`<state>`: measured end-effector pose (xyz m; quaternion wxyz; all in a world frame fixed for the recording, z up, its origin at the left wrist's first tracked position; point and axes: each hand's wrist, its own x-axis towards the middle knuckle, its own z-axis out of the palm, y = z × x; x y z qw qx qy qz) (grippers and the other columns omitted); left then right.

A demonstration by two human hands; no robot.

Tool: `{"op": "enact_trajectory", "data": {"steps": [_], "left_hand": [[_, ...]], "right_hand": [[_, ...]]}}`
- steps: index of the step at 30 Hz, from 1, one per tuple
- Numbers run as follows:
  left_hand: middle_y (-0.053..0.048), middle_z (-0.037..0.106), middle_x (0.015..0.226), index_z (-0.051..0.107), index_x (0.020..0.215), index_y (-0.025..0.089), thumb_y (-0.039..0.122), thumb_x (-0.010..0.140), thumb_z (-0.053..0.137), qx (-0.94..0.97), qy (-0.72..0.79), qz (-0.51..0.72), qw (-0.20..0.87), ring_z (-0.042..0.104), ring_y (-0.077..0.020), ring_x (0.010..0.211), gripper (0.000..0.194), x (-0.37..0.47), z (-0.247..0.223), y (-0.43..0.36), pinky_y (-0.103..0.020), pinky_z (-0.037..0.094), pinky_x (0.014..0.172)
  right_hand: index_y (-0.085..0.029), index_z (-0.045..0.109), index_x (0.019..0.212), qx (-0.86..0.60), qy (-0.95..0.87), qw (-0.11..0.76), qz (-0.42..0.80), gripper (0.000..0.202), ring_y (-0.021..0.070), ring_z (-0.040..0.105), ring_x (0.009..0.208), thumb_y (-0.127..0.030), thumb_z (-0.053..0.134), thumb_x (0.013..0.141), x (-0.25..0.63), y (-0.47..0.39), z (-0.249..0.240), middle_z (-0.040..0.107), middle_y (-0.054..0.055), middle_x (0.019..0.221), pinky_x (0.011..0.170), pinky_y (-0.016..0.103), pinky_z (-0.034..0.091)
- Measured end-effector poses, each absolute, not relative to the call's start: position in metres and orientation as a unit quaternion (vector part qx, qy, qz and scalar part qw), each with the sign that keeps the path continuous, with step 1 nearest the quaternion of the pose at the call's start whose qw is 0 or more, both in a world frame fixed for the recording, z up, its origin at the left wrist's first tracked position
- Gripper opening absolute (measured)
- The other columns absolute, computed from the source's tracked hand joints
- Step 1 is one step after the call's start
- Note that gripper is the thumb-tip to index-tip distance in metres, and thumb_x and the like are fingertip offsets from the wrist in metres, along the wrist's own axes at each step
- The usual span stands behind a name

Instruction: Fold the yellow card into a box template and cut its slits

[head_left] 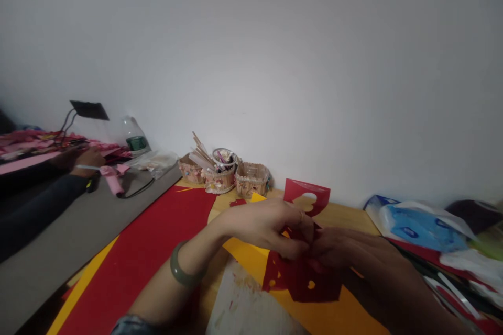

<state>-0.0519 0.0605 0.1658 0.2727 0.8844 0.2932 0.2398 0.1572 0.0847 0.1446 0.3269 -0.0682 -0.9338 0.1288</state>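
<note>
A dark red paper cut-out point(296, 290) with small heart-shaped holes lies under my two hands. My left hand point(273, 222), with a green bangle above the wrist, curls its fingers down onto this paper. My right hand point(346, 251) meets it from the other side, fingers closed on the same paper, and their fingertips nearly touch. Behind the hands stands another red piece point(288, 193) with a rounded opening; whether it joins the held part is hidden. Yellow paper point(251, 256) lies beneath. A worn whitish board point(243, 303) sits nearer to me.
Three decorated baskets point(251, 188) stand by the wall, one holding sticks. Red sheets point(157, 241) cover the left side. Further left, another person's hand point(89, 161) works near a pink glue gun point(112, 180) and a bottle point(133, 136). Blue packaging point(424, 227) lies right.
</note>
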Motion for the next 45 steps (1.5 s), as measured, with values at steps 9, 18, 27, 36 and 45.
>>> {"op": "enact_trajectory", "data": {"steps": [9, 18, 27, 36, 45], "left_hand": [[0.004, 0.053, 0.066, 0.052, 0.076, 0.019, 0.015, 0.077, 0.051, 0.843, 0.3, 0.229, 0.383, 0.051, -0.0084, 0.06, 0.004, -0.051, 0.165, 0.063, -0.018, 0.04, 0.055], [0.004, 0.05, 0.064, 0.048, 0.074, 0.019, 0.016, 0.081, 0.048, 0.802, 0.307, 0.27, 0.436, 0.049, -0.0075, 0.054, 0.007, -0.048, 0.164, 0.064, -0.019, 0.04, 0.05], [-0.007, 0.063, 0.106, 0.06, 0.094, 0.02, 0.031, 0.081, 0.061, 0.658, 0.367, 0.628, 0.195, 0.056, -0.0187, 0.102, 0.017, -0.039, 0.159, 0.062, -0.038, 0.043, 0.094], [-0.003, 0.054, 0.082, 0.064, 0.073, 0.017, 0.041, 0.083, 0.054, 0.695, 0.457, 0.414, 0.37, 0.054, -0.0118, 0.07, 0.028, -0.033, 0.166, 0.051, -0.024, 0.048, 0.059], [0.002, 0.046, 0.057, 0.059, 0.054, 0.018, 0.035, 0.072, 0.062, 0.677, 0.463, 0.461, 0.339, 0.043, -0.0113, 0.059, 0.025, -0.028, 0.16, 0.064, -0.024, 0.038, 0.053]], "right_hand": [[-0.025, 0.051, 0.084, -0.06, -0.923, 0.335, 0.182, 0.022, 0.0047, 0.065, 0.07, -0.003, 0.046, 0.086, 0.16, 0.086, 0.142, 0.069, -0.005, 0.081, 0.061, 0.011, 0.049], [-0.026, 0.051, 0.08, -0.065, -0.883, 0.398, 0.238, 0.021, 0.0097, 0.067, 0.067, -0.006, 0.05, 0.086, 0.16, 0.09, 0.141, 0.069, -0.003, 0.077, 0.056, 0.016, 0.052], [-0.026, 0.055, 0.083, -0.217, -0.841, 0.493, 0.05, 0.009, 0.0161, 0.07, 0.065, -0.017, 0.055, 0.082, 0.164, 0.1, 0.138, 0.072, 0.0, 0.078, 0.05, 0.021, 0.054], [-0.025, 0.059, 0.087, -0.248, -0.846, 0.472, 0.01, 0.009, 0.0126, 0.064, 0.056, -0.019, 0.052, 0.086, 0.162, 0.096, 0.142, 0.07, -0.001, 0.074, 0.048, 0.021, 0.05], [-0.024, 0.063, 0.086, -0.325, -0.841, 0.4, 0.167, 0.011, 0.0175, 0.067, 0.063, -0.028, 0.063, 0.076, 0.16, 0.1, 0.145, 0.073, 0.001, 0.076, 0.053, 0.026, 0.053]]}}
